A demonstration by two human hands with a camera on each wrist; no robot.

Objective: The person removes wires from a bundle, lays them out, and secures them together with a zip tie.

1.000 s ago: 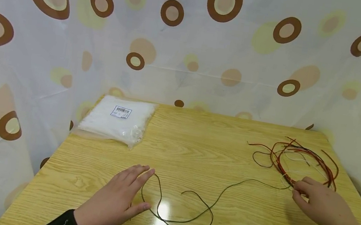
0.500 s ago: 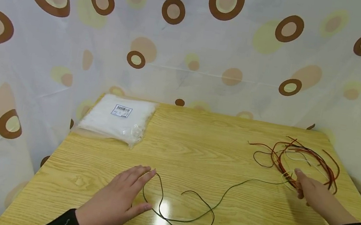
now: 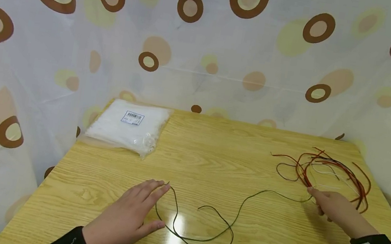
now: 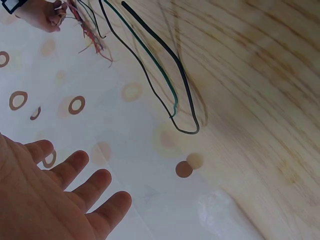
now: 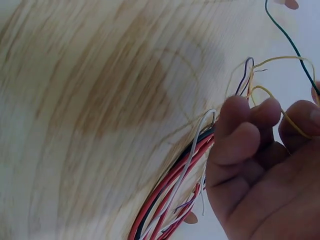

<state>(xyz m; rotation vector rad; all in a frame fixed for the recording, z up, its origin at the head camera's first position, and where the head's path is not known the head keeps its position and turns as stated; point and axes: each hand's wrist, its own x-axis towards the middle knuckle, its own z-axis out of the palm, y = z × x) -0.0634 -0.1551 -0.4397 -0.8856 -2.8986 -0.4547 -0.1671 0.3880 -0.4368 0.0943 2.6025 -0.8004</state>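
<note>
A long dark green wire (image 3: pixel 235 220) lies in loose loops across the table. My left hand (image 3: pixel 126 217) is over its left end, fingers extended and thumb apart; its palm (image 4: pixel 45 200) shows in the left wrist view. At the right, my right hand (image 3: pixel 339 212) pinches the other stretch of green wire beside a coiled bundle of red, black and white wires (image 3: pixel 361 189). In the right wrist view the fingers of that hand (image 5: pixel 270 165) are curled, with a thin yellow wire (image 5: pixel 282 57) looping near the green wire (image 5: pixel 285 35); their exact contact is partly hidden.
A clear plastic bag of white items with a label (image 3: pixel 126 128) lies at the table's back left. A light wood table (image 3: pixel 211 141) is bordered behind and at the sides by a patterned white curtain (image 3: pixel 199 46).
My right hand has turned and shifted left from the wire bundle, and the right part of the green wire has moved with it. My left hand stays almost in place.
</note>
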